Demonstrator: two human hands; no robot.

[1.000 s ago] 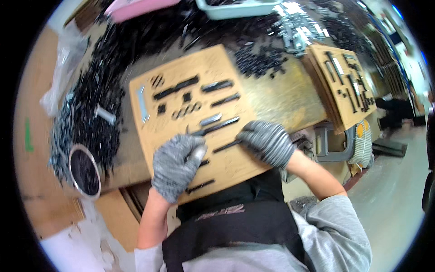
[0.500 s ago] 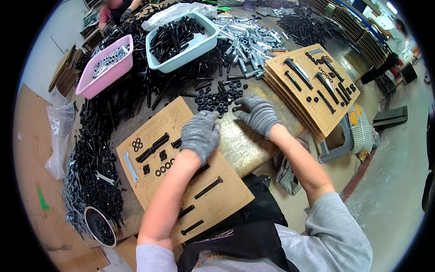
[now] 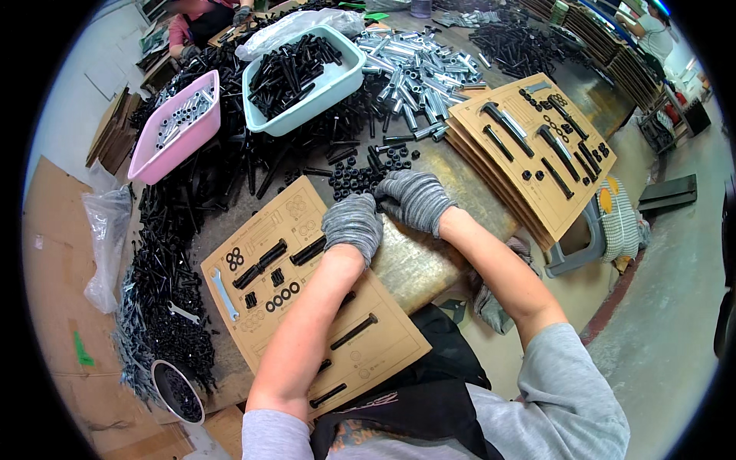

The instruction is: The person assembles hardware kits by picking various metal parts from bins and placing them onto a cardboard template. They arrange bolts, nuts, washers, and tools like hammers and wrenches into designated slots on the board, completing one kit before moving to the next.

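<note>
1. At the middle of the surface, a cluster of small black nuts point(image 3: 349, 182) lies just beyond two hands in grey knitted gloves.
2. The left hand point(image 3: 353, 224) has its fingers curled; the right hand point(image 3: 415, 199) is bent toward it, fingertips at the nuts' near edge. Whether either grips anything cannot be told, as the fingertips are hidden or too small to make out.
3. Under the left forearm lies a tan printed card point(image 3: 395, 337) bearing black bolts, dark rings and a small silver wrench point(image 3: 225, 295). Its lower corner juts past the surface's near edge, over the person's dark apron point(image 3: 376, 418).
4. To the right, a bare strip of worn, shiny surface point(image 3: 425, 264) gives open room between this card and a stack of cards point(image 3: 540, 203). The stack's near corner overhangs the edge, above a grey stool point(image 3: 575, 257).
5. The left side is crowded with heaped black bolts point(image 3: 172, 238); beyond the nuts stand a pink tub point(image 3: 180, 157) and a pale blue tub point(image 3: 307, 116), with silver tubes point(image 3: 422, 73) heaped beside the latter.
6. Farther out, a co-worker point(image 3: 199, 23) sits at upper left, and greenish-grey floor point(image 3: 659, 307) stretches away at right.
</note>
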